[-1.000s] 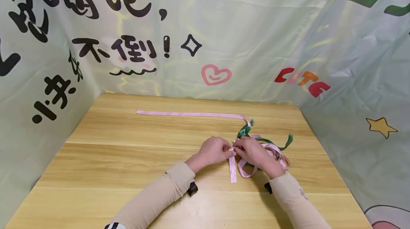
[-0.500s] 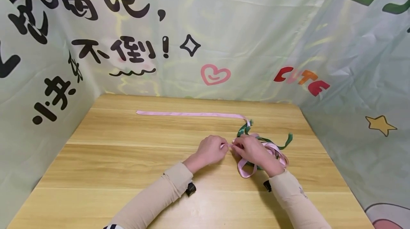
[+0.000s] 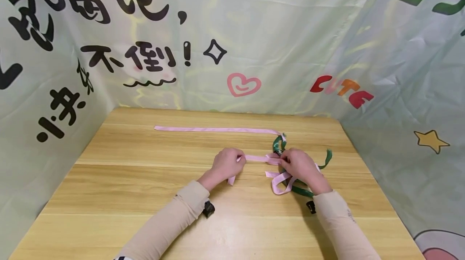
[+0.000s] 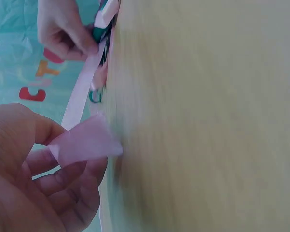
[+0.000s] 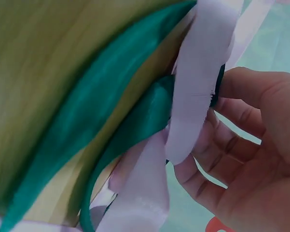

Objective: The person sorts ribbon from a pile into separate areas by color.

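A pink ribbon [image 3: 256, 158] is stretched nearly straight between the two hands, just over the wooden table. My left hand [image 3: 228, 164] pinches it, and a short tail [image 4: 89, 140] sticks out past the fingers in the left wrist view. At the other end my right hand [image 3: 298, 166] grips the ribbon over a loose tangle of pink and green ribbons. Close up in the right wrist view, green ribbon [image 5: 101, 96] and pink ribbon [image 5: 195, 87] loop beside the fingers. Part of the tangle is hidden under the right hand.
A long pink strip [image 3: 218, 129] lies straight along the back of the wooden table [image 3: 145, 203], its right end meeting a green ribbon loop [image 3: 278, 143]. A green ribbon end [image 3: 328, 157] curls up at the right. Printed cloth walls [image 3: 283, 50] enclose the table's back and sides.
My left hand has moved left and away from the right hand, drawing out the pink ribbon. My right hand has shifted slightly right, and the tangle under it has changed shape.
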